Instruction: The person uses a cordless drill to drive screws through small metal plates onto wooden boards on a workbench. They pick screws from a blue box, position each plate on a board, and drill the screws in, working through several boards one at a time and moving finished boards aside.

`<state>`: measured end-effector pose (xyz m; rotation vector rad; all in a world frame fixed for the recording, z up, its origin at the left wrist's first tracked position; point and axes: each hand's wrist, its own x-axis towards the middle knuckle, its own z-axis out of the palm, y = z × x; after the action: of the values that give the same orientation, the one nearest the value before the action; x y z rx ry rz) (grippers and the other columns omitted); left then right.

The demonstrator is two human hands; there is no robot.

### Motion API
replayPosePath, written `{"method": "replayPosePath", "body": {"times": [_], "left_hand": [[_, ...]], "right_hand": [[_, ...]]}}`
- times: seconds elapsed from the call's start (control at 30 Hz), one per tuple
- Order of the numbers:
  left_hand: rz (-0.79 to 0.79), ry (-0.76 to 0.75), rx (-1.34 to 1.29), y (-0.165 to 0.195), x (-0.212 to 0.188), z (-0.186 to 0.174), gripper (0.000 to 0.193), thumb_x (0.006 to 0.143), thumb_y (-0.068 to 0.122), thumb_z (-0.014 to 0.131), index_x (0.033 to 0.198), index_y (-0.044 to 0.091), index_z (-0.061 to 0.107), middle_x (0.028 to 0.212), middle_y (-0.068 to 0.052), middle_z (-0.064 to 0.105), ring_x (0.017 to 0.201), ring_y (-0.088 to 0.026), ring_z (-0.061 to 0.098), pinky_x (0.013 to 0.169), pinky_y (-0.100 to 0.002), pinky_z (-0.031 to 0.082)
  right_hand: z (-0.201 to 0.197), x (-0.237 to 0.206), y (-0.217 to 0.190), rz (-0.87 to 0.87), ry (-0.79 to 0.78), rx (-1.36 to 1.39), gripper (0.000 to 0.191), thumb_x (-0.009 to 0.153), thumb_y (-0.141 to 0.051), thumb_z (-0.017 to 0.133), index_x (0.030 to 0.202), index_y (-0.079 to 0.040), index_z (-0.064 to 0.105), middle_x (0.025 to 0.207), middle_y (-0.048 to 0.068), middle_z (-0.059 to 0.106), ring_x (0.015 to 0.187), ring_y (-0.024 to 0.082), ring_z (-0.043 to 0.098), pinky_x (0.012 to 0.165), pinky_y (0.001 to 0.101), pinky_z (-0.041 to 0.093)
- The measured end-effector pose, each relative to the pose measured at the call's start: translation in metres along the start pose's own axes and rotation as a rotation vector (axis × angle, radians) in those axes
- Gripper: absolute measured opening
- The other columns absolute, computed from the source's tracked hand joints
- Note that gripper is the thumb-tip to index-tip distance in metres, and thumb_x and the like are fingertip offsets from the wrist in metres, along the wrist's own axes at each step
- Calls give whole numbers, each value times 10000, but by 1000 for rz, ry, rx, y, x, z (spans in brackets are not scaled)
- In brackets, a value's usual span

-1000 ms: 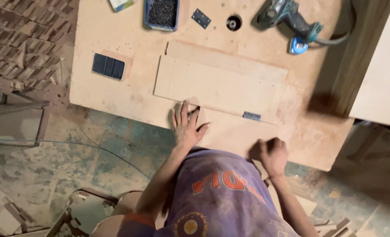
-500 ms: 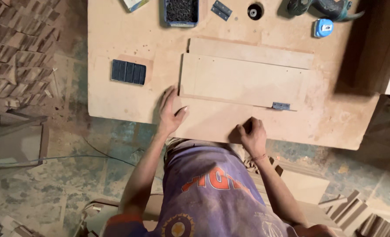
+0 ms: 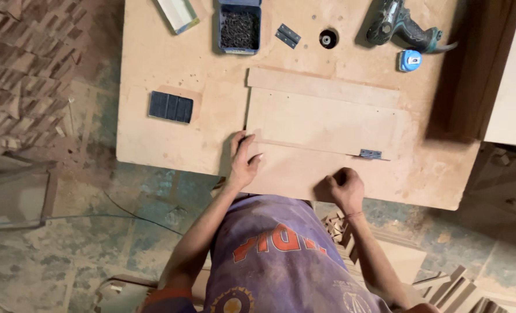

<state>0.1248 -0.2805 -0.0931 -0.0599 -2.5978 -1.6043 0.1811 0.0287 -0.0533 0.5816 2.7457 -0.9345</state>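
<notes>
On the counter [image 3: 165, 58], the left hand [image 3: 243, 162] lies flat, fingers spread, at the wooden panel's [image 3: 321, 122] near left corner; the right hand [image 3: 346, 188] rests clenched, nearer the small hinge [image 3: 370, 153].

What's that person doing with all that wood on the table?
A person leans over a wooden worktable. The left hand lies flat at the near corner of a flat board, and the right hand rests closed on the table's near edge. A small metal hinge sits on the board's near edge. A box of screws, a drill and a blue tape measure lie farther back.
</notes>
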Motion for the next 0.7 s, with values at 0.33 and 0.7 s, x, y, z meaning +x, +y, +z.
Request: {"method": "replayPosePath", "body": {"times": [0.33,0.7], "left_hand": [[27,-37,23,8,11,-6,600,800,94,830,1351,76,594,1489,-235,400,1389,-447,431,1120,-485,427],[-47,292,570,-42,147,-131,192,979,130,672,1164,76,675,1212,-102,664,1198,-349,611,1029,-509,485]], "right_hand": [[-4,13,3,-117,-19,-15,408,745,-278,858,894,4,604,765,187,659,724,373,648,681,458,525],[-13,22,-9,-63,-178,-93,418,770,-322,857,848,5,609,716,165,669,636,314,656,621,410,526]]}}
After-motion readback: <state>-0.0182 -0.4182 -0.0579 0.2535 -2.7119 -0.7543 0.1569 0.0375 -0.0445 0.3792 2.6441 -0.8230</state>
